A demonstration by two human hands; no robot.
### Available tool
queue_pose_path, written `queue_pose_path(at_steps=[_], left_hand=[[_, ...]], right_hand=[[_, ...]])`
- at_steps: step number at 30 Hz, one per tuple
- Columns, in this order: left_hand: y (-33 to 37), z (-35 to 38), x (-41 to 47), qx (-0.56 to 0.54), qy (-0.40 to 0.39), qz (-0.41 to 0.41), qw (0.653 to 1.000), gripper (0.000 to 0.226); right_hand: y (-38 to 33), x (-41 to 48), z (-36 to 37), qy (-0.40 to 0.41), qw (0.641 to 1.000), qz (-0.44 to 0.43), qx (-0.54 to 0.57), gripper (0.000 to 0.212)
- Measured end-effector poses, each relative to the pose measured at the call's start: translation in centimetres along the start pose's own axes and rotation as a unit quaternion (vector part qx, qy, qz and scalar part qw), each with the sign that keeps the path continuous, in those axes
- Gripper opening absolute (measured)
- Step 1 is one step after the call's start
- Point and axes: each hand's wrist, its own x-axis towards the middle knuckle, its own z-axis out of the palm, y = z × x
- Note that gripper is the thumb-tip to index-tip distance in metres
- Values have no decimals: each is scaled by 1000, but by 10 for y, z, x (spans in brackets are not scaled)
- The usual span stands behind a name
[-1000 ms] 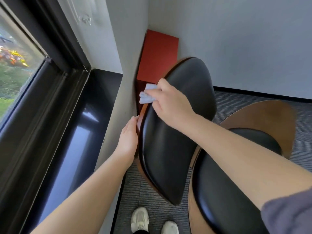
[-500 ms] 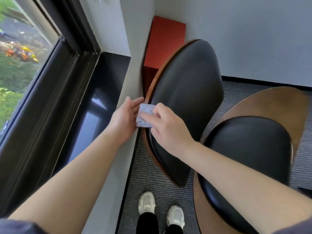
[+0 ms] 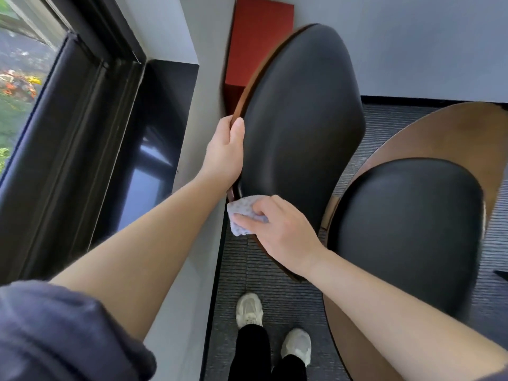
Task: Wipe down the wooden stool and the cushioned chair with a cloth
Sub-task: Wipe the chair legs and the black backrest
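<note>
The cushioned chair has a black padded backrest (image 3: 299, 114) in a brown wooden shell and a black seat cushion (image 3: 406, 229) to its right. My left hand (image 3: 224, 151) grips the backrest's left wooden edge, thumb on the cushion side. My right hand (image 3: 283, 232) holds a pale blue patterned cloth (image 3: 243, 215) against the lower left edge of the backrest. The stool is not in view.
A red box (image 3: 258, 39) stands in the corner behind the chair. A white wall and black windowsill (image 3: 165, 111) run close along the left. Grey ribbed carpet (image 3: 264, 270) lies below, with my shoes (image 3: 248, 309) near the chair.
My right hand has slid the cloth down the backrest's left edge, from near the top to the lower part. My left hand has moved up the edge and now grips it.
</note>
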Motion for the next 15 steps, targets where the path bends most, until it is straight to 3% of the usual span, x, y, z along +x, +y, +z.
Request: queue_pose_path(at_steps=[3, 6, 9, 11, 13, 15], left_hand=[[-8, 7, -10, -6, 50, 18, 999, 40], [-19, 18, -22, -5, 108, 33, 994, 31], [-22, 24, -24, -1, 154, 45, 987, 33], [-22, 26, -26, 16, 160, 44, 986, 33], [-20, 29, -28, 38, 154, 35, 987, 31], [-15, 30, -30, 65, 136, 23, 988, 35]], right_hand=[[12, -22, 2, -49, 997, 17, 57, 31], [24, -39, 9, -52, 995, 33, 81, 25], [28, -47, 24, 0, 998, 6, 57, 27], [26, -59, 34, 13, 998, 34, 42, 30], [14, -72, 43, 76, 982, 93, 145, 28], [-8, -79, 50, 173, 923, 180, 294, 42]])
